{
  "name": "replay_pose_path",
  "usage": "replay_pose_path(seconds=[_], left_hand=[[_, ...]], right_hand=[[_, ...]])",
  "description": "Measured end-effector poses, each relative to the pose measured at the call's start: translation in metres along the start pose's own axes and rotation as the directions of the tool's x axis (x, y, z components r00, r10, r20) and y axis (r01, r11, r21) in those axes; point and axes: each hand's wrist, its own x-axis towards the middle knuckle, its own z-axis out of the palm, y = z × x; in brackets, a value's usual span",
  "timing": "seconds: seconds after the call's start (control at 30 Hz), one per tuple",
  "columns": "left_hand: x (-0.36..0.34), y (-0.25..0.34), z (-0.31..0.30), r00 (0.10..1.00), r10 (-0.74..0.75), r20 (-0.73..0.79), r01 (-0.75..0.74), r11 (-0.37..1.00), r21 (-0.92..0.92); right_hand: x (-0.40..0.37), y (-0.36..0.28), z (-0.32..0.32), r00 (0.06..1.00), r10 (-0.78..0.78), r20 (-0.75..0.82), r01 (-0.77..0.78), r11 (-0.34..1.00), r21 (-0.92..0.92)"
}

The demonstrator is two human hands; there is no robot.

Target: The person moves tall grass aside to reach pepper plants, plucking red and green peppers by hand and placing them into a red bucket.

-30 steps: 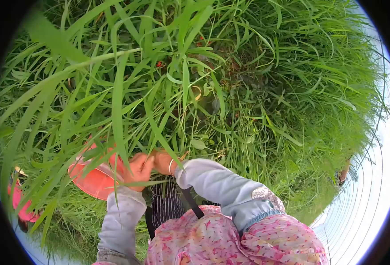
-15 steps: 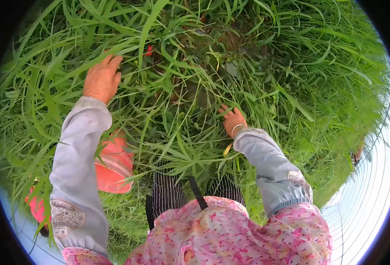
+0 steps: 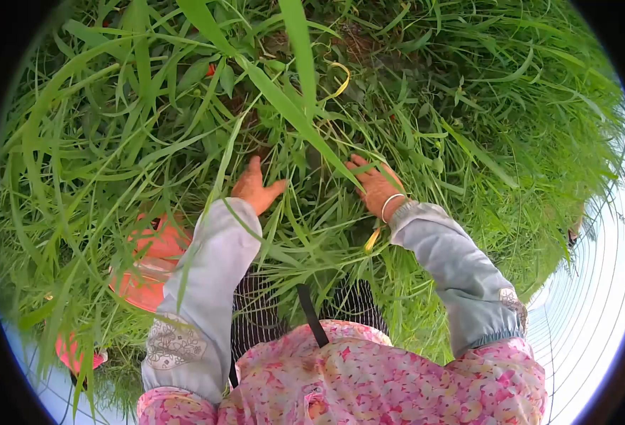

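Observation:
My left hand (image 3: 256,187) is in the tall grass (image 3: 178,152) just left of the middle, its thumb and a finger spread apart with nothing seen between them. Across from it, my right hand (image 3: 378,185) reaches into the grass with its fingers apart, some tips hidden by blades. A white band (image 3: 392,205) circles the right wrist. Between the two hands lie green stems and leaves. Just below my right hand hangs a yellow leaf (image 3: 372,241). A small red fruit (image 3: 211,69) shows among leaves above my left hand.
A red-pink bucket (image 3: 146,283) stands in the grass beside my left sleeve. Farther lower left is another pink-red item (image 3: 71,354), partly hidden. Long blades cross the view above my hands. A curled yellow leaf (image 3: 341,79) shows at the upper middle. Pale netting-like lines run down the right edge.
My left hand has moved right and down, closer to my right hand. The right hand has shifted slightly. Long grass blades now cross the upper middle, and the bucket appears farther left in view.

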Motion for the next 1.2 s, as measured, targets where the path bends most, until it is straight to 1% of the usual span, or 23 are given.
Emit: replay_pose_path(seconds=[0.03, 0.07, 0.13, 0.17, 0.2, 0.27, 0.3, 0.33, 0.43, 0.47, 0.57, 0.63, 0.67, 0.7, 0.73, 0.8, 0.87, 0.93, 0.97, 1.0, 1.03, 1.1, 1.2], left_hand=[[0.0, 0.014, 0.01, 0.945, -0.189, 0.266, 0.122, 0.961, 0.246], [-0.002, 0.014, 0.031, 0.852, -0.206, 0.481, 0.247, 0.969, -0.023], [-0.022, 0.025, 0.069, 0.91, -0.105, 0.402, 0.206, 0.954, -0.218], [-0.024, 0.031, 0.082, 0.809, -0.156, 0.567, 0.328, 0.92, -0.215], [-0.037, 0.017, 0.117, 0.854, 0.146, 0.499, 0.05, 0.932, -0.358], [-0.053, 0.087, 0.108, 0.868, 0.036, 0.496, 0.093, 0.968, -0.232], [-0.065, 0.088, 0.16, 0.936, 0.28, 0.212, -0.228, 0.944, -0.238], [-0.07, 0.108, 0.164, 0.934, 0.271, 0.233, -0.215, 0.947, -0.238], [-0.073, 0.165, 0.164, 0.883, 0.214, 0.417, -0.101, 0.955, -0.278], [-0.074, 0.177, 0.163, 0.862, 0.216, 0.459, -0.089, 0.955, -0.283], [-0.076, 0.192, 0.157, 0.77, 0.219, 0.599, -0.057, 0.959, -0.278], [-0.082, 0.184, 0.141, 0.719, 0.218, 0.66, -0.019, 0.955, -0.295], [-0.096, 0.168, 0.141, 0.889, 0.32, 0.329, -0.134, 0.866, -0.481], [-0.095, 0.158, 0.124, 0.869, 0.307, 0.389, -0.096, 0.875, -0.475], [-0.094, 0.149, 0.102, 0.842, 0.295, 0.451, -0.058, 0.882, -0.468], [-0.077, 0.12, 0.067, 0.9, 0.361, 0.243, -0.245, 0.882, -0.403], [-0.048, 0.094, 0.031, 0.912, 0.383, 0.147, -0.371, 0.923, -0.102], [-0.016, 0.082, -0.021, 0.9, 0.418, 0.123, -0.435, 0.854, 0.284], [0.001, 0.074, -0.043, 0.915, 0.397, 0.075, -0.393, 0.83, 0.397], [0.01, 0.072, -0.072, 0.926, 0.377, 0.007, -0.349, 0.848, 0.4], [0.023, 0.067, -0.099, 0.856, 0.512, -0.076, -0.425, 0.779, 0.461], [0.036, 0.073, -0.143, 0.846, 0.508, -0.164, -0.421, 0.824, 0.378], [0.049, 0.078, -0.191, 0.878, 0.437, -0.195, -0.352, 0.866, 0.355]], right_hand=[[-0.004, -0.003, -0.01, 0.999, -0.019, -0.037, 0.019, 1.0, 0.003], [-0.009, -0.001, -0.024, 0.998, -0.04, 0.049, 0.035, 0.993, 0.111], [-0.01, 0.005, -0.021, 0.998, -0.059, -0.022, 0.063, 0.972, 0.226], [-0.012, 0.005, -0.02, 0.996, -0.069, -0.055, 0.081, 0.956, 0.282], [-0.023, -0.002, -0.053, 0.998, -0.033, -0.062, 0.049, 0.961, 0.273], [-0.026, -0.012, -0.075, 0.973, 0.033, -0.228, 0.066, 0.909, 0.411], [-0.026, -0.017, -0.083, 0.951, 0.079, -0.299, 0.079, 0.874, 0.48], [-0.024, -0.024, -0.092, 0.914, 0.125, -0.387, 0.116, 0.832, 0.542], [-0.002, -0.041, -0.078, 0.862, 0.029, -0.505, 0.307, 0.765, 0.567], [0.001, -0.043, -0.064, 0.902, -0.034, -0.431, 0.3, 0.767, 0.567], [0.004, -0.019, -0.012, 0.995, -0.104, -0.007, 0.101, 0.956, 0.275], [0.007, 0.012, 0.039, 0.998, -0.036, -0.053, 0.041, 0.993, 0.108], [0.003, 0.024, 0.028, 0.997, -0.062, 0.05, 0.062, 0.998, -0.014], [-0.002, 0.034, 0.016, 0.985, -0.075, 0.156, 0.096, 0.987, -0.132], [-0.004, 0.041, 0.019, 0.994, -0.062, 0.092, 0.074, 0.988, -0.137], [-0.005, 0.055, 0.025, 0.999, -0.026, -0.046, 0.019, 0.988, -0.15], [-0.008, 0.051, 0.047, 0.999, 0.013, -0.048, -0.028, 0.939, -0.343], [-0.008, 0.041, 0.055, 0.997, 0.076, 0.029, -0.071, 0.988, -0.136], [-0.013, 0.033, 0.047, 0.993, 0.069, 0.095, -0.054, 0.986, -0.155], [-0.02, 0.024, 0.036, 0.985, 0.065, 0.162, -0.036, 0.984, -0.172], [-0.028, 0.015, 0.022, 0.971, 0.064, 0.23, -0.02, 0.982, -0.186], [-0.04, -0.005, -0.003, 0.937, 0.104, 0.332, -0.054, 0.986, -0.156], [-0.053, -0.028, -0.009, 0.9, 0.172, 0.4, -0.172, 0.984, -0.037]])
